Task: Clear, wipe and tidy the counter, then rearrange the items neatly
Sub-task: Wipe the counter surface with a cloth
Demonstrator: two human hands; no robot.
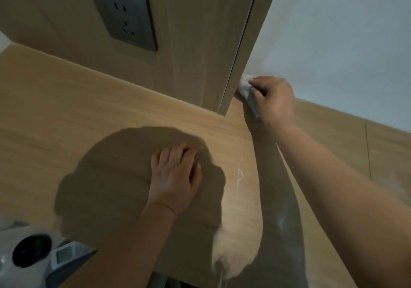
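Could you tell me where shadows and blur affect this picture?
Head view: the person's shadow darkens the counter around the left hand; the arm's shadow runs up to the right hand and cloth; faint glare streaks lie between them; the lower-left items are blurred.

The upright panel (200, 54) stands at the back of the counter (66, 109), a socket (124, 18) set in its face. Just right of the panel's edge, against the wall (333, 31), the cloth (245, 85) lies gripped under the right hand (274, 100). Before the panel the left hand (175, 176) rests on the counter; well before and left of the panel, a round object (31, 250) lies beside a small screened device (63, 254).
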